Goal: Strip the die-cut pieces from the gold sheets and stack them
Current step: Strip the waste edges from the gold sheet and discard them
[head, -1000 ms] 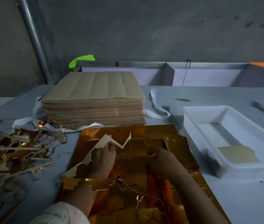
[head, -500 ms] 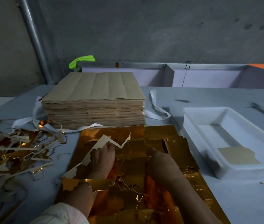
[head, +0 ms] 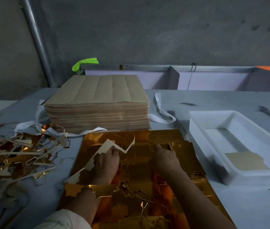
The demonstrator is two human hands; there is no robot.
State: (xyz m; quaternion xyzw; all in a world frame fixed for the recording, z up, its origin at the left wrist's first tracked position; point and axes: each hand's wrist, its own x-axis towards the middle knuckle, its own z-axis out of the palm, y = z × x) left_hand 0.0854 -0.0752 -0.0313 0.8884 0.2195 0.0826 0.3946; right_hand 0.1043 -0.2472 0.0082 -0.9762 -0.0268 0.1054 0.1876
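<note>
From my remote seat I see the gold sheets (head: 149, 164) lying in the lower middle of the frame, flat on the grey table (head: 240, 205), with their far edge just in front of a tall stack of brown sheets (head: 97, 103). The left hand (head: 106, 162) sits over the left part of the top gold sheet. Its fingers are curled and pinch a jagged waste strip (head: 108, 144), which arches up with its pale back showing and runs down toward the lower left. Another gold strip (head: 91, 190) lies across the left forearm.

The right hand (head: 165, 160) rests palm down on the foil right of centre, its fingers close together and their tips by a dark cut-out gap. I cannot tell whether they nip an edge there or only press.

At the right of the frame stands a white tray (head: 202, 119) with one tan die-cut piece (head: 246, 161) flat on its floor near the closer end. A heap of gold and pale scrap (head: 16, 154) fills the left edge, well apart from the tray. A white strap (head: 161, 111) runs under the brown stack and loops out on both sides of it. Something bright green (head: 84, 63) sits at the back, above the stack, against the grey wall
</note>
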